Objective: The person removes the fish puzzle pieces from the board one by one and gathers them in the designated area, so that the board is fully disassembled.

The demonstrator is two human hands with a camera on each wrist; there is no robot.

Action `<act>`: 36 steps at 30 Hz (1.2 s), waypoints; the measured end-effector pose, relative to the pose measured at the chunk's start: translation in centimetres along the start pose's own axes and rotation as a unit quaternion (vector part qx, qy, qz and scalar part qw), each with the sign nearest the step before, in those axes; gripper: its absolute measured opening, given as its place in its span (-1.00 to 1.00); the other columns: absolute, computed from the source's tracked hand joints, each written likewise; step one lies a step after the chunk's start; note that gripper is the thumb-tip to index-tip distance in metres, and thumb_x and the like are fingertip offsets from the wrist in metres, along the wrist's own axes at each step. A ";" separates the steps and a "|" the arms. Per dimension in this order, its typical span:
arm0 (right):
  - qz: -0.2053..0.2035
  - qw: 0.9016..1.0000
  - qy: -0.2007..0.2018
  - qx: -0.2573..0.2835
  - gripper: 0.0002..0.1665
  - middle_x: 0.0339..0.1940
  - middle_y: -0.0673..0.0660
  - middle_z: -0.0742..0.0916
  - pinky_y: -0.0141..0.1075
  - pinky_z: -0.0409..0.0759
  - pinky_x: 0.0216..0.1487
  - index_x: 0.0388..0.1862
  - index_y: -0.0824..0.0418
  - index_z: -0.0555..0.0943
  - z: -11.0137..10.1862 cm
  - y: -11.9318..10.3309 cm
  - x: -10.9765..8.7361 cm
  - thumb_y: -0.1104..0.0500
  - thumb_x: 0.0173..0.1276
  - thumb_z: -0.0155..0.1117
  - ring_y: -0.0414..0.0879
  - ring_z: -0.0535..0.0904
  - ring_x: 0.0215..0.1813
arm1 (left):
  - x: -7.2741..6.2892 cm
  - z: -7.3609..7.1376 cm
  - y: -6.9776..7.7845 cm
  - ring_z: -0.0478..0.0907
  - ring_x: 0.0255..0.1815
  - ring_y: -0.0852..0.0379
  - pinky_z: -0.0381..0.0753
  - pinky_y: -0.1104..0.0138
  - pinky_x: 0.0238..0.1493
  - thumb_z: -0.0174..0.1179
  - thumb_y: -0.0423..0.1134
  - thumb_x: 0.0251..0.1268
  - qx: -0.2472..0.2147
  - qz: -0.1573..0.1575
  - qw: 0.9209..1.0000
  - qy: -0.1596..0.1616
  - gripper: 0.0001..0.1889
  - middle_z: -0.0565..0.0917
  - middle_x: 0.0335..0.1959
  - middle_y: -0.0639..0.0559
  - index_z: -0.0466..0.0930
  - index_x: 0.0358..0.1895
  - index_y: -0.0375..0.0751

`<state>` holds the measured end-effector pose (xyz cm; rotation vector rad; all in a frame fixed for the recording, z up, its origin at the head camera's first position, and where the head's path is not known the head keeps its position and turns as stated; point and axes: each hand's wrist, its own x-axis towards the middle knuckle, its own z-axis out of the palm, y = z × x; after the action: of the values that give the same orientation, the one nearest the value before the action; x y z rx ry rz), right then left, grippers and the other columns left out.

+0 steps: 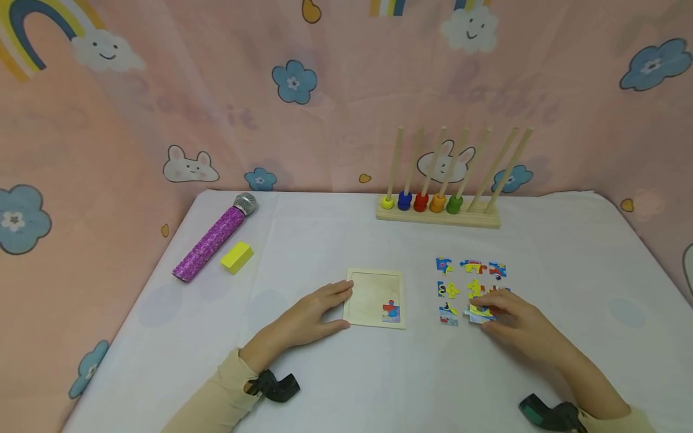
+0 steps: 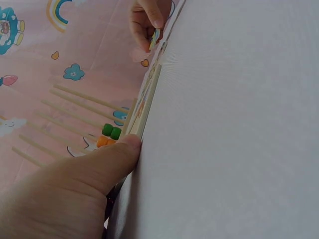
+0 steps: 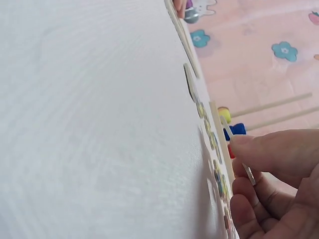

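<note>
My right hand [image 1: 522, 325] pinches a jigsaw piece [image 1: 480, 311] between thumb and fingers; the right wrist view shows the thin piece [image 3: 250, 174] edge-on, raised off the table. Beneath and around that hand lie several loose jigsaw pieces [image 1: 444, 265] in rough rows, some hidden by the fingers. A wooden puzzle tray [image 1: 368, 300] lies flat left of them, with one piece [image 1: 391, 311] in its lower right corner. Against the tray's left edge, my left hand [image 1: 314, 313] rests with fairly straight fingers, the thumb [image 2: 130, 142] by its near corner.
At the back stands a wooden bead rack [image 1: 438, 218] with upright pegs and coloured beads. A purple glitter microphone [image 1: 211, 243] and a yellow block [image 1: 237, 257] lie on the left of the white-covered table [image 1: 433, 385]. A pink patterned cloth [image 1: 346, 120] hangs behind.
</note>
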<state>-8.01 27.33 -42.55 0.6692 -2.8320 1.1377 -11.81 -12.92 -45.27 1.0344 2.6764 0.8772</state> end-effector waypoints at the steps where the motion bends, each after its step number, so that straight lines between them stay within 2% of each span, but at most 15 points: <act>1: 0.000 1.000 0.002 0.001 -0.60 -0.04 -0.01 0.61 -0.82 0.19 0.09 0.04 0.14 0.61 0.0 0.2 -0.2 0.31 0.18 0.36 -0.59 0.32 0.06 | 0.0 0.0 0.0 0.14 0.48 0.04 0.27 0.13 0.40 0.25 -0.07 0.25 -0.001 -0.001 1.000 -0.001 -0.30 0.22 0.47 0.02 0.25 0.39 -0.27; 6: 0.020 1.000 -0.002 0.006 -0.60 -0.01 0.02 0.61 -0.82 0.17 0.08 0.04 0.08 0.61 0.2 0.8 -0.8 0.28 0.20 0.36 -0.60 0.30 0.08 | 0.0 -0.1 0.1 0.14 0.48 0.04 0.26 0.14 0.40 0.25 -0.07 0.25 -0.003 -0.002 1.000 -0.002 -0.29 0.23 0.47 0.01 0.23 0.40 -0.27; 10: 0.028 1.000 -0.003 -0.001 -0.60 -0.06 0.03 0.60 -0.83 0.22 0.02 0.04 0.09 0.61 0.5 0.8 -1.0 0.28 0.19 0.37 -0.51 0.37 -0.02 | 0.0 0.0 0.0 0.14 0.48 0.05 0.27 0.15 0.40 0.25 -0.07 0.25 -0.001 -0.001 1.000 -0.003 -0.29 0.23 0.47 0.01 0.23 0.40 -0.27; 14: 0.021 1.000 0.001 -0.008 -0.58 -0.08 0.00 0.58 -0.83 0.23 0.02 0.03 0.09 0.61 0.7 1.0 -1.1 0.30 0.17 0.38 -0.45 0.39 -0.05 | 0.0 0.1 -0.1 0.14 0.48 0.06 0.28 0.15 0.39 0.24 -0.07 0.26 0.001 0.003 1.000 -0.001 -0.29 0.23 0.47 0.01 0.23 0.40 -0.27; 23: 0.029 0.999 -0.001 -0.018 -0.56 -0.08 -0.01 0.56 -0.85 0.12 0.04 0.05 0.06 0.61 0.9 1.1 -1.1 0.28 0.16 0.39 -0.50 0.31 -0.02 | 0.0 0.0 -0.2 0.15 0.48 0.05 0.30 0.15 0.38 0.25 -0.07 0.25 -0.001 0.004 1.000 0.002 -0.29 0.23 0.46 0.01 0.23 0.40 -0.28; 30: 0.020 1.000 0.011 0.004 -0.56 -0.03 0.06 0.58 -0.85 0.09 0.07 0.06 0.12 0.58 1.0 1.4 -1.0 0.29 0.17 0.38 -0.56 0.29 0.04 | 0.0 0.0 -0.2 0.15 0.48 0.05 0.30 0.15 0.38 0.25 -0.08 0.25 -0.001 0.006 1.000 0.002 -0.30 0.23 0.46 0.01 0.24 0.39 -0.28; 36: 0.044 0.999 0.017 0.025 -0.57 0.03 0.09 0.59 -0.83 0.13 0.06 0.07 0.13 0.58 1.0 1.5 -1.1 0.26 0.19 0.38 -0.63 0.30 0.06 | 0.0 0.1 -0.2 0.15 0.48 0.03 0.28 0.14 0.39 0.25 -0.07 0.25 -0.001 0.009 1.000 0.001 -0.29 0.23 0.46 -0.01 0.24 0.40 -0.28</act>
<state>-7.43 28.03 -44.43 0.5269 -2.8381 1.2248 -11.91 -13.00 -45.48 1.0601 2.6723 0.8848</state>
